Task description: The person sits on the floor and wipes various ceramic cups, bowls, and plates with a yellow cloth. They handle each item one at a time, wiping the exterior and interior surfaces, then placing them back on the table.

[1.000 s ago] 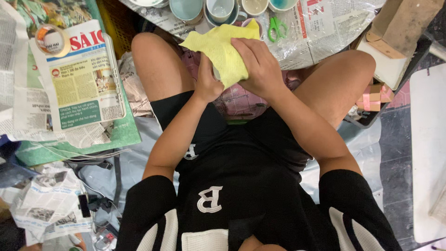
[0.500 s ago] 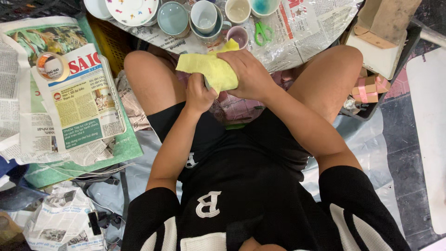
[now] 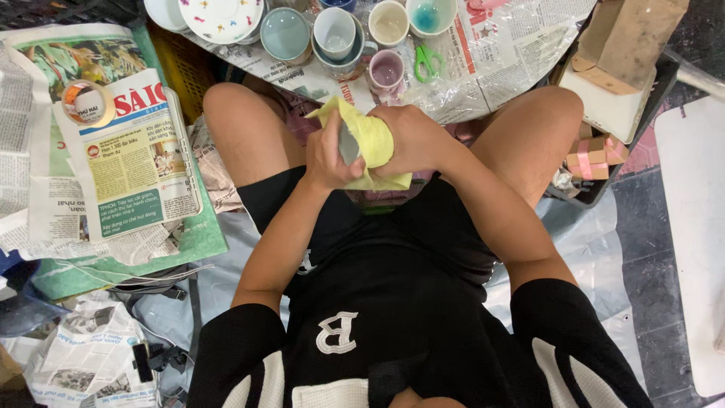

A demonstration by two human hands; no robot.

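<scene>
Left hand (image 3: 331,155) fingers curled on grey object (image 3: 348,143); right hand (image 3: 411,140) fingers clamped on yellow cloth (image 3: 370,136) wrapping it; cups (image 3: 336,30) beyond fingertips.

My left hand (image 3: 326,155) and right hand (image 3: 411,138) close around a soft yellow cloth (image 3: 371,137), wrapped about a small pale object (image 3: 348,143) I can barely see, above my lap. Beyond my knees, on spread newspaper (image 3: 491,53), stand glazed ceramic cups (image 3: 336,32) beside green-handled scissors (image 3: 427,60).
</scene>
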